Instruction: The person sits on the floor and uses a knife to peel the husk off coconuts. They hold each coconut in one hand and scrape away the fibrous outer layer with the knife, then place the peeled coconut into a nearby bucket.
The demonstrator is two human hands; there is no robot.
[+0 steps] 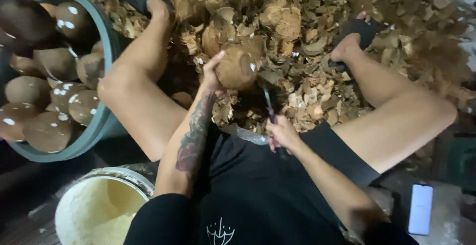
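Coconut point(236, 68): brown, rounded, partly peeled with a pale glossy patch, held up between the knees over the husk pile point(297, 22). Left hand point(213, 74) wraps its left side, fingers curled onto the shell. Right hand point(281, 132) is clenched round a knife point(268, 105), blade pointing up just under the coconut; contact unclear.

I sit low over a dark floor point(29, 185). Ahead of me it is buried under a heap of brown coconut husk scraps point(317, 22). To my left stands a grey-green tub point(106, 111) full of peeled coconuts. Beside my left knee sits a pale bucket point(139, 178) of white shreds. At my right lies a white phone point(420, 209).
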